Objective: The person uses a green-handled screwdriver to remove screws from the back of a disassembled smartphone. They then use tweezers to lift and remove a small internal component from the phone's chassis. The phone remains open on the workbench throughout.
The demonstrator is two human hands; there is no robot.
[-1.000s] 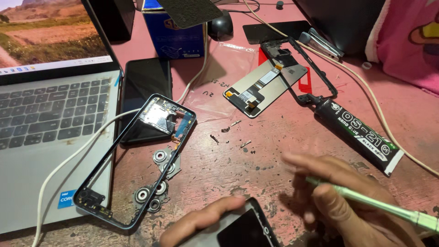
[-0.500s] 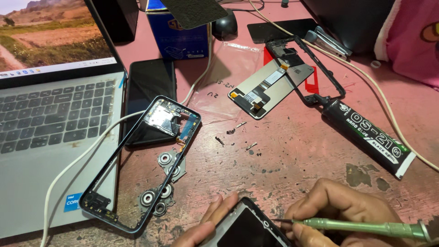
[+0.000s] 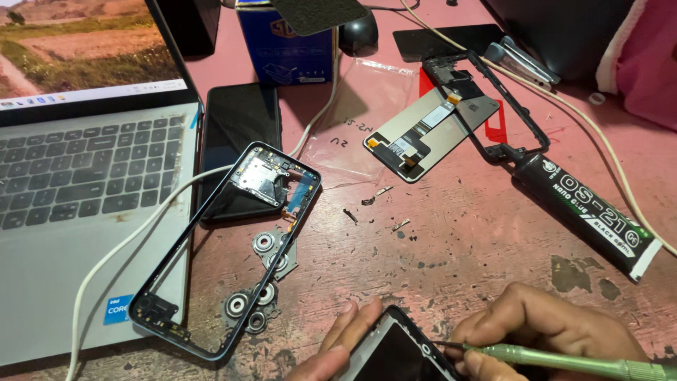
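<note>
Phone [image 3: 395, 353] steadied on desk [image 3: 479, 240] by left hand [image 3: 338, 349]; green screwdriver [image 3: 564, 361] gripped in right hand [image 3: 543, 331]; tip best kept seated, pressure light.

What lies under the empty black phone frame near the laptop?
Under the empty black phone frame: a white cable, round metal camera rings, a dark phone's lower end. Anything beneath its circuit board is hidden.
</note>
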